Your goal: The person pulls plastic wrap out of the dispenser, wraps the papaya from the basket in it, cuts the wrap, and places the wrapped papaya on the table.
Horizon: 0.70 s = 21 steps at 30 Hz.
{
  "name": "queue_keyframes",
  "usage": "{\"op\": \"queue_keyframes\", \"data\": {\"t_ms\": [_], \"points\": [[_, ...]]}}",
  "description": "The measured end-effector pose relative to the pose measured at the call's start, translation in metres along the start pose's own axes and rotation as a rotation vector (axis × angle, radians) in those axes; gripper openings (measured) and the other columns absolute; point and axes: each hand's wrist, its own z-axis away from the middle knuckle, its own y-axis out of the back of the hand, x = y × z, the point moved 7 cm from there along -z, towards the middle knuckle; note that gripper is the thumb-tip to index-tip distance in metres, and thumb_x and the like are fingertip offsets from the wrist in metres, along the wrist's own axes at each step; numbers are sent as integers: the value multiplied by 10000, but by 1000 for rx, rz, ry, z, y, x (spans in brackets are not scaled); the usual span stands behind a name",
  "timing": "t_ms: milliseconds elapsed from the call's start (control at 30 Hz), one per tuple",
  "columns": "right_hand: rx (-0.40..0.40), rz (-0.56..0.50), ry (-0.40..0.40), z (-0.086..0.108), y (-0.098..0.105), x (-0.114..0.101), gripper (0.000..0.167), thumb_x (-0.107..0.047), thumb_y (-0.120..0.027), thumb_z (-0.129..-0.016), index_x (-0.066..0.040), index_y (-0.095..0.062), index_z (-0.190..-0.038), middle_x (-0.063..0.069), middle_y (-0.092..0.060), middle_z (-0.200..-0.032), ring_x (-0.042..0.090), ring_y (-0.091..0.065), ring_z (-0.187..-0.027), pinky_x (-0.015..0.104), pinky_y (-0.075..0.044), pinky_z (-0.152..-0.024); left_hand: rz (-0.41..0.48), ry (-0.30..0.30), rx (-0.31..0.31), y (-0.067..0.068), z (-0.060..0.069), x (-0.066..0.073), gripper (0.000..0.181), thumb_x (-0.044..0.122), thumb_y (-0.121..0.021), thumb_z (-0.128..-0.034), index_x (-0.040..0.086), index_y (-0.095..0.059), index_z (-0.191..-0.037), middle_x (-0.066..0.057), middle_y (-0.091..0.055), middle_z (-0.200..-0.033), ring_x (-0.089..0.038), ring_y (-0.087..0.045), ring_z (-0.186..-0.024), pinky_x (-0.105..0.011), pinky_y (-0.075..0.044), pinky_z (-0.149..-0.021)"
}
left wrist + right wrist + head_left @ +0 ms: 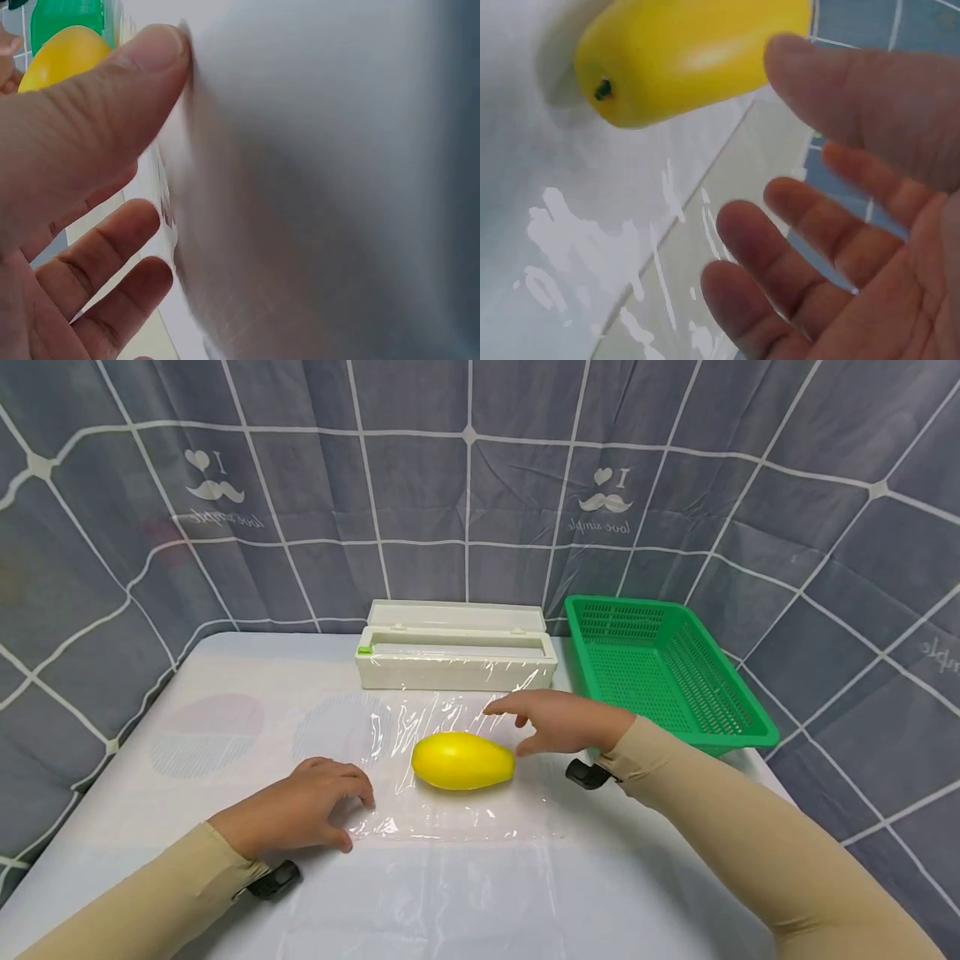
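Yellow fruit (462, 761) lies on its side on clear film (450, 822), mid-desk (225, 672), between the two hands. Film stretches from the long white box (457, 672), lid up. Left hand (307, 807) has fingers apart, loosely bent, by the film's left edge; its wrist view puts the thumb tip down at the surface, though whether on film I can't tell. Right hand (566, 720) is spread, thumb just beside the fruit's end (contact unclear). Only the right wrist view shows a dark green stem nub (603, 89) on the fruit; only the head view gets the whole green basket (660, 681), back right. Grey curtain (420, 485) print, head view: "I", heart, moustache, "love simple" in mirror writing, twice, plus a cut-off "simple" far right.
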Motion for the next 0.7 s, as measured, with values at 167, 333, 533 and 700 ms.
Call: {"op": "queue_keyframes", "data": {"t_ms": [167, 333, 533, 700], "points": [[48, 13, 40, 31, -9, 8, 221, -131, -840, -899, -126, -686, -1057, 44, -706, -1075, 264, -663, -1023, 331, -552, -904, -25, -4, -21, -2, -2, 1, 348, 248, -962, -722, 344, -686, -912, 165, -658, -1117, -234, -605, -1138, -560, -377, -1105], [-10, -7, 80, 52, -39, 23, 245, -167, -879, -860, -119, -763, -1069, -1, -723, -1025, 233, -647, -961, 288, -536, -858, -39, 13, -38, -2, -3, 0, 282, 253, -953, -741, 356, -725, -870, 106, -674, -1162, -275, -602, -1149, -587, -382, -1104], [-16, -33, 120, 62, -67, 37, 440, -254, -932, -790, -167, -799, -1200, -58, -728, -1127, 145, -654, -1034, 291, -541, -924, -11, -1, -28, -1, -4, -4, 343, 263, -950, -738, 348, -748, -1002, 175, -672, -1136, -257, -618, -1163, -577, -382, -1103], [8, -6, 160, 62, -80, 39, 460, -343, -958, -738, -205, -819, -1154, -97, -655, -1068, 59, -585, -984, 251, -501, -895, -8, -18, -22, -3, -5, -6, 323, 292, -952, -739, 364, -764, -990, 169, -666, -1134, -271, -624, -1164, -578, -395, -1086]]}}
